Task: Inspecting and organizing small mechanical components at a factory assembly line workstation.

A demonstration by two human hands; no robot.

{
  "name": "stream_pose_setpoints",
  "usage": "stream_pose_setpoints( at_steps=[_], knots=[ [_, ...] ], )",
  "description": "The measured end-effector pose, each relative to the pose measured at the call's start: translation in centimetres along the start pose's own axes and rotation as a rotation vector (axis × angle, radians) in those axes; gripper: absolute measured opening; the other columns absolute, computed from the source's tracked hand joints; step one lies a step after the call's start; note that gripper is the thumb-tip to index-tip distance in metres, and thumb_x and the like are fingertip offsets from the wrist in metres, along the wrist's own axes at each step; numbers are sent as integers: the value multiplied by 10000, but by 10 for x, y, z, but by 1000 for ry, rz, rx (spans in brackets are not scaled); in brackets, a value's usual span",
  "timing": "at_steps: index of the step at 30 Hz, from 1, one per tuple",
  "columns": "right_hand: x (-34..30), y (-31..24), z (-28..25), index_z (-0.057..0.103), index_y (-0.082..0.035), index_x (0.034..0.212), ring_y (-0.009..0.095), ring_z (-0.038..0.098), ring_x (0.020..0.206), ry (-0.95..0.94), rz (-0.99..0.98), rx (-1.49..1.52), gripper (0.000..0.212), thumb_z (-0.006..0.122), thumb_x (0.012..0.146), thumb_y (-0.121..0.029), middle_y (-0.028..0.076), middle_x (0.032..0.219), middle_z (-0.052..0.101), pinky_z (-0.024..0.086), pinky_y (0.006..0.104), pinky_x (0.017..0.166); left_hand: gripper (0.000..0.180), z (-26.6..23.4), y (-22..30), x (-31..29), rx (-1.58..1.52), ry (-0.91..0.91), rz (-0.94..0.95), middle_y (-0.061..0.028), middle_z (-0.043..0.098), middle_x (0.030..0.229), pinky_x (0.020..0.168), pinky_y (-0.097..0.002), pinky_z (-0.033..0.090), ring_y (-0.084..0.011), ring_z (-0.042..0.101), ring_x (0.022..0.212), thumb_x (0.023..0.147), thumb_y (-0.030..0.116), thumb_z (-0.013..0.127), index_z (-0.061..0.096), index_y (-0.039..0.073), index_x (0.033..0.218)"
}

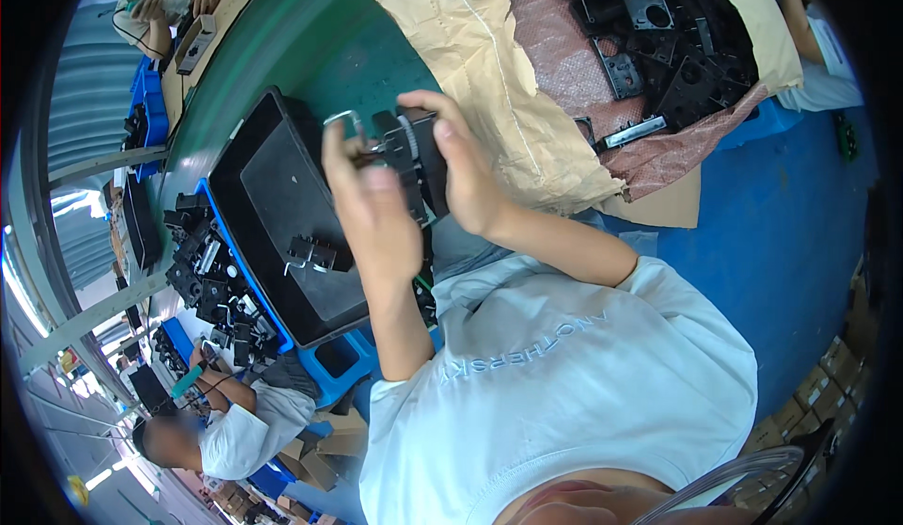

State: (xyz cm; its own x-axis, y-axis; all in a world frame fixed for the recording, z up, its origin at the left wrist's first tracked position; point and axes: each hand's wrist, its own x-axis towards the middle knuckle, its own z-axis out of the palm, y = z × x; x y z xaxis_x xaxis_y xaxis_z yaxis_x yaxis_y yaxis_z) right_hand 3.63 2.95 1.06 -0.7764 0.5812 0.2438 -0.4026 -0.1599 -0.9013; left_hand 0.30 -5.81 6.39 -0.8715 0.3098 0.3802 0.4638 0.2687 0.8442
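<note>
Between my two hands is a black mechanical assembly [429,160] with a pale toothed wheel and a bent metal wire at its left end. My right hand [470,172] grips its right side, thumb and fingers around the black body. At the wire end, my left hand [381,219] is closed on the assembly, its fingers smeared by motion. Just below and left, a black tray [273,177] holds one similar black part with a bent wire [315,254]. My hands partly hide the assembly's underside.
An opened brown paper sack [470,45] with pink bubble wrap [564,45] and many black plates [687,73] lies at upper right. Left of the tray, a blue-edged bin [273,323] holds several black assemblies [202,276]. A co-worker [249,436] sits at lower left.
</note>
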Motion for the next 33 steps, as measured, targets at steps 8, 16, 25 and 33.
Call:
stream_pose_setpoints(
  at_steps=[8,16,25,33],
  knots=[
    [9,-18,-3,448,-10,1349,241,573,970,71,271,574,571,288,989,-424,165,1170,581,416,350,969,525,-19,25,-18,399,-328,76,-198,624,1066,807,-370,503,-325,629,892,767,64,683,514,-38,1254],
    [9,19,-28,517,-5,1271,235,570,897,-156,152,310,562,277,972,-416,142,1071,586,422,346,922,529,-7,11,-36,422,-352,130,-206,636,1024,726,-371,521,-337,637,819,690,-2,691,545,-42,1197],
    [6,-27,-34,593,-49,1079,227,559,814,-10,-294,-484,255,466,946,-226,80,999,581,436,348,859,270,-61,28,-13,549,-203,-12,-144,648,759,593,-352,482,-238,575,609,770,129,718,586,-27,947],
    [0,-63,-170,602,-103,1107,273,609,885,-268,-145,-1494,321,647,789,-118,80,1023,587,498,367,790,380,-178,-88,91,932,-310,-8,-207,684,902,751,-404,528,-349,657,775,832,161,674,607,-42,1146]
  ],
)
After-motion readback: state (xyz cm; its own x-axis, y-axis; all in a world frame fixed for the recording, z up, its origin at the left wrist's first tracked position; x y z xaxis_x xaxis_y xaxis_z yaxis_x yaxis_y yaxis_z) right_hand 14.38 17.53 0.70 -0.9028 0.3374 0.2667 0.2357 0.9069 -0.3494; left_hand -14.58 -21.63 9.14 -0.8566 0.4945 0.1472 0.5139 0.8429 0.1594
